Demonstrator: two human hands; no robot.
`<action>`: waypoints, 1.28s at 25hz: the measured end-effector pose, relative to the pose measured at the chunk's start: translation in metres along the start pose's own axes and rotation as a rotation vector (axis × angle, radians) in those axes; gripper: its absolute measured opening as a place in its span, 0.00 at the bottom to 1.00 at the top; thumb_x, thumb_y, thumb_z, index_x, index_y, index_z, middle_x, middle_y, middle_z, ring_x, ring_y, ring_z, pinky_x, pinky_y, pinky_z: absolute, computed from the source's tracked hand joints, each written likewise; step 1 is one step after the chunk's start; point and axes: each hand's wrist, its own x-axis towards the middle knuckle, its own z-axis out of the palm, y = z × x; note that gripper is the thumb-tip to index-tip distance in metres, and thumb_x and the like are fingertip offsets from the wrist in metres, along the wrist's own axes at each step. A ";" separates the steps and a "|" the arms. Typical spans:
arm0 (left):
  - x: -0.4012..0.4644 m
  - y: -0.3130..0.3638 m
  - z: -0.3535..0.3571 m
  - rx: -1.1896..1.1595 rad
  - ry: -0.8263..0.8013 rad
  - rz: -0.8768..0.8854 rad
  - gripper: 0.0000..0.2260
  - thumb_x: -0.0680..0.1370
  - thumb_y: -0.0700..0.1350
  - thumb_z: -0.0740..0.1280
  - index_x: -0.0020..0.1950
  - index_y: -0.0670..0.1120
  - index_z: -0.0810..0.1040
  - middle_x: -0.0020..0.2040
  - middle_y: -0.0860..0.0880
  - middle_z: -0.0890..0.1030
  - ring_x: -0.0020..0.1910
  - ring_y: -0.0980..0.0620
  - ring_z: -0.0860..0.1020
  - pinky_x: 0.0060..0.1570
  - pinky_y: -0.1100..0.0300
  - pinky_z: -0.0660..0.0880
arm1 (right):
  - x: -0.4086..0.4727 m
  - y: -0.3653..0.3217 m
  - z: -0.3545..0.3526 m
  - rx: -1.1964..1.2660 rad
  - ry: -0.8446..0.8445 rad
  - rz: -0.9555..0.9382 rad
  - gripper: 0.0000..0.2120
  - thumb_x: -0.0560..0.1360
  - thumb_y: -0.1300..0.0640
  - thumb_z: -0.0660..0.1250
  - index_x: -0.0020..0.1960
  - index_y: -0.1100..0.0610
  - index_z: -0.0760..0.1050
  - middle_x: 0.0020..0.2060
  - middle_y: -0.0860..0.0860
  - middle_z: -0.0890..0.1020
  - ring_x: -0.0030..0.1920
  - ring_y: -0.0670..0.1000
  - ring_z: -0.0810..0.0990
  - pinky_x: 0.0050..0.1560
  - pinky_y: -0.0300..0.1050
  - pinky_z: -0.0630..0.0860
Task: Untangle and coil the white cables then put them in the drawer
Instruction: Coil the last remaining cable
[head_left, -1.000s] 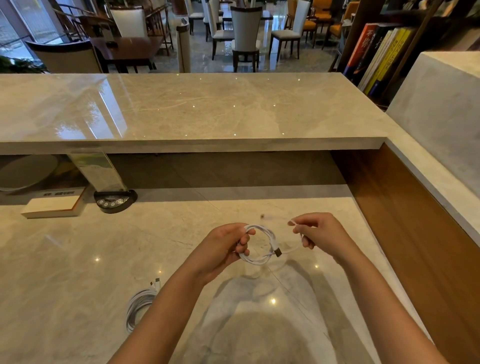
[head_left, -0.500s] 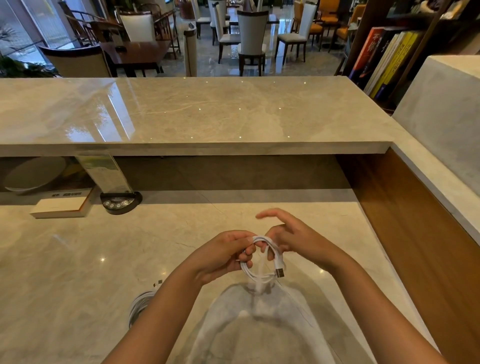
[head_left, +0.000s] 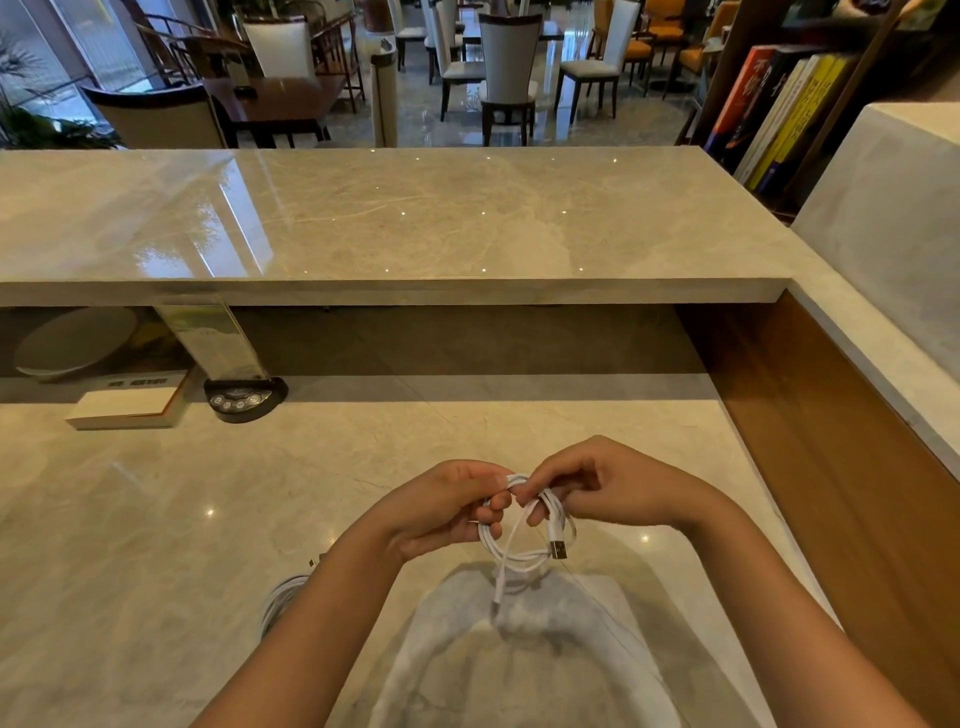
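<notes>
A white cable (head_left: 519, 553) hangs as a small coil between my hands, above the marble desk (head_left: 156, 545). My left hand (head_left: 441, 512) grips the coil's left side with curled fingers. My right hand (head_left: 602, 486) pinches the cable at the coil's top, a finger hooked through the loop. A USB plug dangles at the coil's right and one loose end hangs straight down. A second white cable (head_left: 278, 603) lies coiled on the desk, partly hidden behind my left forearm. No drawer is in view.
A raised marble counter (head_left: 415, 223) runs across the back, with a wooden side wall (head_left: 831, 441) on the right. A white box (head_left: 124, 408), a black button device (head_left: 244, 400) and a clear sign holder (head_left: 213, 335) stand at the back left.
My right hand has come in from the right to the top of the coil and now pinches it. One cable end has dropped below the coil.
</notes>
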 end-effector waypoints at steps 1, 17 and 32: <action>0.001 0.000 0.000 0.013 -0.005 -0.008 0.15 0.81 0.37 0.56 0.44 0.43 0.82 0.30 0.52 0.71 0.27 0.59 0.66 0.36 0.66 0.75 | -0.001 -0.001 0.000 -0.043 -0.019 -0.014 0.14 0.71 0.68 0.63 0.52 0.58 0.81 0.43 0.50 0.85 0.46 0.47 0.83 0.49 0.39 0.78; 0.005 -0.004 0.007 0.190 0.058 -0.041 0.11 0.80 0.37 0.57 0.50 0.38 0.79 0.29 0.52 0.72 0.26 0.59 0.68 0.35 0.65 0.75 | 0.019 0.003 0.021 -0.289 0.347 0.026 0.07 0.77 0.56 0.63 0.41 0.47 0.72 0.38 0.48 0.83 0.38 0.45 0.81 0.41 0.41 0.77; 0.001 -0.033 0.009 -0.707 0.231 0.055 0.13 0.76 0.42 0.62 0.50 0.35 0.80 0.44 0.39 0.84 0.41 0.47 0.84 0.45 0.52 0.80 | 0.018 0.033 0.044 -0.016 0.923 0.052 0.06 0.73 0.63 0.68 0.40 0.53 0.76 0.32 0.44 0.79 0.33 0.42 0.77 0.34 0.29 0.72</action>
